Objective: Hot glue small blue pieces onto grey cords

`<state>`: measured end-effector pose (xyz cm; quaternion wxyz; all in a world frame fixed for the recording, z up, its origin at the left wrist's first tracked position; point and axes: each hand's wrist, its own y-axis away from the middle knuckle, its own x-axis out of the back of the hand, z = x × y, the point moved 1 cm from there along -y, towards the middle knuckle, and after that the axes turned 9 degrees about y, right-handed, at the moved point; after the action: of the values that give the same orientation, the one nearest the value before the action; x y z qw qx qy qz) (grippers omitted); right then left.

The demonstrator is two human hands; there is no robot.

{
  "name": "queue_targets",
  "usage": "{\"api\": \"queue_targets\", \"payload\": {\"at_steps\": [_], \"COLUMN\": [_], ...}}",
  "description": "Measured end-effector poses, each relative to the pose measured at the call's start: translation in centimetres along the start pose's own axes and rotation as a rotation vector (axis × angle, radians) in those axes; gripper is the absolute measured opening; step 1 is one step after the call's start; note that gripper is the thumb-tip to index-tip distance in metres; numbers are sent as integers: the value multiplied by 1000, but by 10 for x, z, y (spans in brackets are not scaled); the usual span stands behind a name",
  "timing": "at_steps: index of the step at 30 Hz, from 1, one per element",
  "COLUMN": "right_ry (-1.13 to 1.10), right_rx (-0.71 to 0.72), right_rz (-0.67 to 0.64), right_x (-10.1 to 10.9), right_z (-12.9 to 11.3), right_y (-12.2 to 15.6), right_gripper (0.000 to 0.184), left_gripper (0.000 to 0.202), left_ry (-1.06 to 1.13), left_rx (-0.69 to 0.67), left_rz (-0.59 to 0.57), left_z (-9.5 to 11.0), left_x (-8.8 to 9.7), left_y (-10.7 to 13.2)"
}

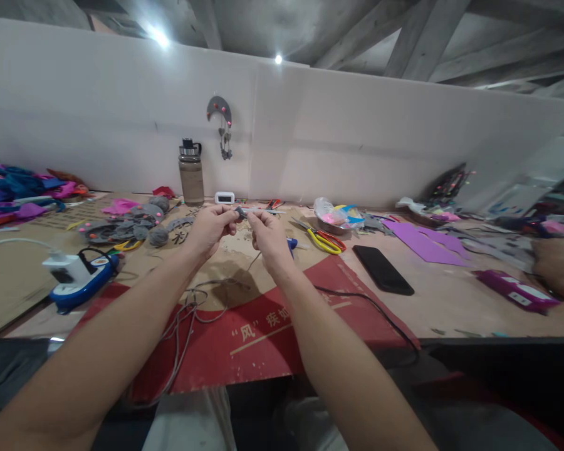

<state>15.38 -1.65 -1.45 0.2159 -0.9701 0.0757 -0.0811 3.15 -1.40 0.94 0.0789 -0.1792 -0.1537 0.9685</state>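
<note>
Both my arms reach out over the table. My left hand (pixel 212 227) is closed in a pinch on a small grey piece (pixel 240 213) held up between the two hands. My right hand (pixel 267 230) is also closed, pinching the other end of the same piece, and a thin grey cord (pixel 195 307) hangs down from the hands onto the red printed cardboard (pixel 263 338) below. The piece is too small to make out in detail.
A glue gun on a blue stand (pixel 78 279) sits left. Grey felt pieces (pixel 131 228), yellow scissors (pixel 324 241), a black phone (pixel 383 269), purple sheet (pixel 423 241), a water bottle (pixel 191 172), a bowl of scraps (pixel 333 218). Another person's arm (pixel 561 266) rests at right.
</note>
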Motion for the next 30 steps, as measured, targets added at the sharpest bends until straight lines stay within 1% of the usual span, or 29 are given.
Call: {"api": "queue_targets", "payload": {"at_steps": [8,12,14,17,20,22,24,27,30], "right_ry": [48,73,70,-12,-178,-294,-387,-450,-431], "right_rx": [15,19,2,-56,-175,-235,-261,-290,-336], "right_rz": [34,53,35,-39,-151,-229,-274,-261,-211], "right_x": [1,3,3,3,5,7,9,11,10], "right_z": [-2,-5,-5,-4,-3,-4,-6,-7,-6], "right_y": [3,3,3,2,0,0,-1,-1,-2], "right_gripper": [20,16,12,10,11,12,16,21,19], "left_gripper": [9,10,10,5,4,4,4,3,3], "left_ry": [10,-11,12,93,158,183,204,236,256], "left_rx": [42,41,74,188,296,340,367,386,404], "left_rz": [7,-42,-68,-61,0,26,40,75,102], "left_z": [-3,-6,-6,-6,-6,-6,-6,-6,-6], "left_x": [0,0,1,2,2,2,3,5,8], "left_y": [0,0,-1,-2,-4,-5,-5,-6,-7]}}
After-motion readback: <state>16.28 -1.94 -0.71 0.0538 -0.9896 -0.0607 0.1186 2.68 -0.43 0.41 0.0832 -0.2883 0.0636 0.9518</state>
